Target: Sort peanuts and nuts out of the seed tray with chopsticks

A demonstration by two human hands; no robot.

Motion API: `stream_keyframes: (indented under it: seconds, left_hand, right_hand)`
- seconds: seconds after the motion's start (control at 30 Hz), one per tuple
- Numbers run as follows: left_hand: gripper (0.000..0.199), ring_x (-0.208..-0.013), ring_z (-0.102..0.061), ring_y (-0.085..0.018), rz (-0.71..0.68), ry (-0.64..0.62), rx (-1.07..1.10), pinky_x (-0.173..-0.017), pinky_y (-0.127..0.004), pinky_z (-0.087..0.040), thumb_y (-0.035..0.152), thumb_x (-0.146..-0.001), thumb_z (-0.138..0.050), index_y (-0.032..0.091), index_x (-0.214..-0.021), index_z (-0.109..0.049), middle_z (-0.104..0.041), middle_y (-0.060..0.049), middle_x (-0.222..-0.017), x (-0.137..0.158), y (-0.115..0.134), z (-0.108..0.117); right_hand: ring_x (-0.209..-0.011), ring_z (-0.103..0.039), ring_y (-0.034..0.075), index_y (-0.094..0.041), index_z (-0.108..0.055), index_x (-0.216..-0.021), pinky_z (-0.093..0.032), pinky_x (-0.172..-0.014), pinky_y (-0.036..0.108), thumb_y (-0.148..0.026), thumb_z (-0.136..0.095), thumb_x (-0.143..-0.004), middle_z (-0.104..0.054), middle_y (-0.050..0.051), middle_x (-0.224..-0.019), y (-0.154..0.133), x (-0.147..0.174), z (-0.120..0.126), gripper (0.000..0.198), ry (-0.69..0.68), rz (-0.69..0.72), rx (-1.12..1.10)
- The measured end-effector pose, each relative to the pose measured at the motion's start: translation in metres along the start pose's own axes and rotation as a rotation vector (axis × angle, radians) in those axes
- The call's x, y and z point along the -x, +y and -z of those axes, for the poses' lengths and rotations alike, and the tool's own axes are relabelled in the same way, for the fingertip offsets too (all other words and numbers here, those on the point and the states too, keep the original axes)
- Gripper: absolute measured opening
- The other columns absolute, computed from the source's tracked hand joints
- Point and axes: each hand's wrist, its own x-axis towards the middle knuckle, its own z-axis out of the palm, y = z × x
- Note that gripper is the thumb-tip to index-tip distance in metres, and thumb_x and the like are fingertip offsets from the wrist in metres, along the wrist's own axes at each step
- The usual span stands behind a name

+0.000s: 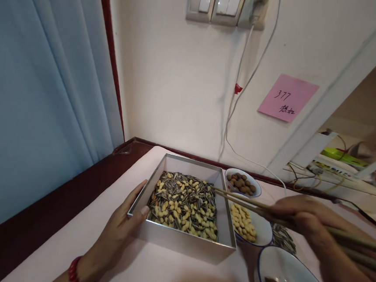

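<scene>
A square metal box (185, 241) stands on the table, holding striped sunflower seeds (184, 184) mixed with peanuts in their shells (197, 223). My left hand (119, 227), with a red bead bracelet at the wrist, grips the box's near left corner, thumb over the rim. In my right hand (318, 235) is a pair of chopsticks (245, 201). They reach across the box's right wall, their tips close together near the seeds at the right side. Nothing can be made out between the tips.
Right of the box stand a bowl (256, 182) of round brown nuts, a bowl (264, 229) of peanuts, and a nearer bowl (298, 271) with brown pieces. Loose sunflower seeds (283, 239) lie beside them. Behind are the wall and a hanging cable (227, 135); a blue curtain (48, 80) hangs left.
</scene>
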Motion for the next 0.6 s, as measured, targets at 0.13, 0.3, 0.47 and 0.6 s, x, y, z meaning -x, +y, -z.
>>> stream_keyframes:
  seconds: [0.13,0.3,0.47,0.6]
  left_hand:
    - [0.067,-0.145,-0.039,-0.028,-0.005,-0.018,-0.017,-0.117,-0.036,-0.039,0.045,-0.094,-0.062,0.03,-0.155,-0.039,-0.039,0.0,-0.16,-0.001,-0.001,0.002]
    - [0.071,-0.144,-0.039,-0.032,-0.021,-0.046,-0.009,-0.115,-0.043,-0.041,0.046,-0.094,-0.061,0.026,-0.157,-0.035,-0.04,-0.005,-0.159,-0.001,-0.001,0.002]
    - [0.067,-0.14,-0.045,-0.032,-0.008,-0.054,0.025,-0.113,-0.041,-0.044,0.045,-0.093,-0.063,0.03,-0.155,-0.04,-0.043,-0.004,-0.157,0.0,-0.001,0.003]
    - [0.067,-0.14,-0.047,-0.032,-0.019,-0.06,0.011,-0.111,-0.041,-0.047,0.045,-0.093,-0.064,0.028,-0.154,-0.041,-0.044,-0.004,-0.156,0.0,0.001,0.003]
  right_hand:
    - [-0.081,-0.066,0.016,-0.03,-0.069,-0.091,-0.052,-0.065,0.026,-0.039,-0.048,-0.101,-0.068,-0.001,-0.086,-0.03,-0.017,-0.04,0.025,-0.264,0.054,-0.174]
    - [-0.074,-0.057,0.014,-0.023,-0.063,-0.084,-0.043,-0.067,0.028,-0.043,-0.043,-0.103,-0.06,0.0,-0.078,-0.029,-0.029,-0.084,0.034,-0.468,-0.004,-0.275]
    - [-0.078,-0.056,0.016,-0.023,-0.061,-0.085,-0.041,-0.071,0.031,-0.047,-0.041,-0.103,-0.06,0.0,-0.082,-0.026,-0.032,-0.089,0.036,-0.553,-0.015,-0.227]
    - [-0.072,-0.055,0.016,-0.022,-0.058,-0.078,-0.041,-0.065,0.032,-0.051,-0.041,-0.102,-0.056,0.0,-0.075,-0.025,-0.037,-0.073,0.041,-0.479,-0.055,-0.174]
